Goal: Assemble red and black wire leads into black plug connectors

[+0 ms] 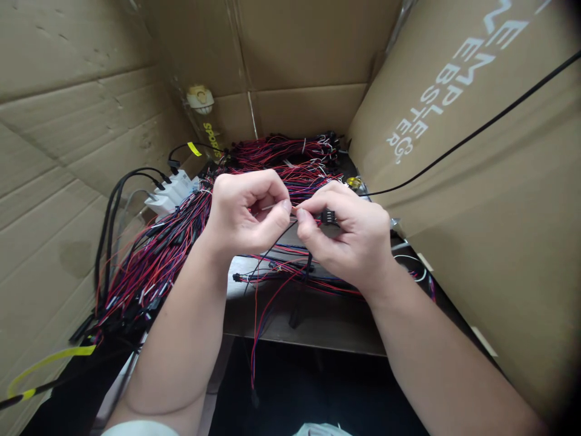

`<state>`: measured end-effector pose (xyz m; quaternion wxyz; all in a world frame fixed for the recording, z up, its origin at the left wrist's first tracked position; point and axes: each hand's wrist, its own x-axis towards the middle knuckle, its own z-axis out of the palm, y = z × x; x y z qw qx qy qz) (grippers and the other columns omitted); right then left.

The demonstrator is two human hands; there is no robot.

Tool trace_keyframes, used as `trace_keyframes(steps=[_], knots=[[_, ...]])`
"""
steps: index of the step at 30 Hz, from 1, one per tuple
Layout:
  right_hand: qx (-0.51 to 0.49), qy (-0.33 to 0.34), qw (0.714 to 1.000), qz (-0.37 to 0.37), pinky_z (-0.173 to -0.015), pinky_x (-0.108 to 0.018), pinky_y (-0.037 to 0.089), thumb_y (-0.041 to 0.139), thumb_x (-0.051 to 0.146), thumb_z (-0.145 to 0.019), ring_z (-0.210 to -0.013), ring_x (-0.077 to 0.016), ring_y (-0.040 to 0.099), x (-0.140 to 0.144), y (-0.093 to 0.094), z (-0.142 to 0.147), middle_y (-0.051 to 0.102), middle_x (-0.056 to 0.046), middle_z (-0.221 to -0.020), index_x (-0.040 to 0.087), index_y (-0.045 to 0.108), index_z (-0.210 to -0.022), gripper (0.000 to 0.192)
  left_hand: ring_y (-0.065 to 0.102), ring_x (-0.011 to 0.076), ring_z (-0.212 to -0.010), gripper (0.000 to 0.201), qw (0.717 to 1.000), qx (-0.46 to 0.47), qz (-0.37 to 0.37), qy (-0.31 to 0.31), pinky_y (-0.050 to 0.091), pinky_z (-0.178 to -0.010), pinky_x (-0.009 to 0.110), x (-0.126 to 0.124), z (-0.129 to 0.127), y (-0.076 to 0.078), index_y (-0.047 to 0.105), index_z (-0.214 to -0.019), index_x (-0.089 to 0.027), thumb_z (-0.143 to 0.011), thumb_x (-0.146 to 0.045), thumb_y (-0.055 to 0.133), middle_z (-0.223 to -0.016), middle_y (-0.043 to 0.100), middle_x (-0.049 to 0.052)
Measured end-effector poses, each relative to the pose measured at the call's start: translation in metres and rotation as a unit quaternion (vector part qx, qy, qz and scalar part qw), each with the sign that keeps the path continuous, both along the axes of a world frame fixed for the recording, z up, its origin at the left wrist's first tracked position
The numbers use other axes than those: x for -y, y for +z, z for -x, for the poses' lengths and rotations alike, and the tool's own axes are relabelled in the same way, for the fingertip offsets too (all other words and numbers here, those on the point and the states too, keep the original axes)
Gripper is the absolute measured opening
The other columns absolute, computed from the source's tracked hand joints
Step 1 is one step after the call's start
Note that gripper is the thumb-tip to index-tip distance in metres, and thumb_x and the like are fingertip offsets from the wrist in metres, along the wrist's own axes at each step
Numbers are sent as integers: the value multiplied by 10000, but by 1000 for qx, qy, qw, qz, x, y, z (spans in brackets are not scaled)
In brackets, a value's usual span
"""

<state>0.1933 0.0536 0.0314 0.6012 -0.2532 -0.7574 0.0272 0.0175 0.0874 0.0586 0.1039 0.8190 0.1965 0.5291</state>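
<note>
Mid-insertion, judging by the pose: left hand (247,212) pinching a thin wire end (272,207) between thumb and forefinger, right hand (351,233) closed on a small black connector (328,216) above the table (318,321), loose wire bundles (149,260) alongside; next, probably careful aligning

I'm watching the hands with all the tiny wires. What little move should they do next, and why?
Probably ease the thin wire end into the small black connector. The left hand pinches the wire end right beside the connector held in the right hand, and the two fingertips nearly meet, so a short push looks likely.
</note>
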Motion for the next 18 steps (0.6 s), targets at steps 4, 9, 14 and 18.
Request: trace_keyframes(steps=[4, 9, 14, 18], knots=[[61, -14, 997, -34, -788, -365, 548, 587, 103, -936, -709, -192, 573, -2, 0, -2, 649, -27, -741, 182, 643, -836, 139, 287, 28, -368, 144, 1000, -8, 7, -7, 214, -369, 193, -1, 0, -1, 559, -641, -176, -741, -98, 629, -459, 401, -82], [74, -17, 996, -51, -768, -368, 550, 583, 105, -941, -701, -195, 562, -2, 1, -3, 635, -25, -728, 187, 641, -844, 140, 294, 28, -370, 134, 999, -3, 28, -21, 208, -360, 180, -3, 0, -2, 559, -644, -170, -738, -114, 637, -459, 410, -76], [65, -29, 996, -52, -743, -353, 541, 603, 93, -938, -690, -191, 565, 0, 1, -2, 637, -22, -732, 196, 645, -840, 149, 298, 30, -385, 136, 999, -3, 33, -17, 204, -366, 178, -3, 0, -1, 553, -642, -166, -751, -138, 629, -468, 422, -66], [58, -28, 997, -52, -757, -355, 543, 606, 93, -935, -700, -192, 564, 0, 1, -2, 641, -25, -736, 190, 647, -838, 144, 286, 28, -386, 142, 999, -2, 33, -21, 196, -368, 182, -3, -1, -1, 550, -645, -164, -753, -141, 639, -463, 413, -68]])
